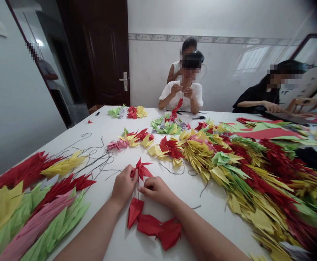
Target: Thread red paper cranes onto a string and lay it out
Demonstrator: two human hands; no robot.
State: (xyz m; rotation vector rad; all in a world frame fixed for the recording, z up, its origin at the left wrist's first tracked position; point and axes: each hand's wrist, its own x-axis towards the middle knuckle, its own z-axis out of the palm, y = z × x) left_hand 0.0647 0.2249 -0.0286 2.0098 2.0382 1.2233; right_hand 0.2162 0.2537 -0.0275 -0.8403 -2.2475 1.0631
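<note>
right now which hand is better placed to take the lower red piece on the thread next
Probably the right hand: its thumb is at the dark thread just above the lower red piece, while the left hand is pinching the upper red piece.

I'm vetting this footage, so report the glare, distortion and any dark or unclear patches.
Head view: window-shaped glare on the wall; head view: the door slants along its left side, suggesting wide-lens distortion; head view: the right edge darkens to black over the paper strings; head view: the left hand, right hand and red paper look reasonably sharp.
</note>
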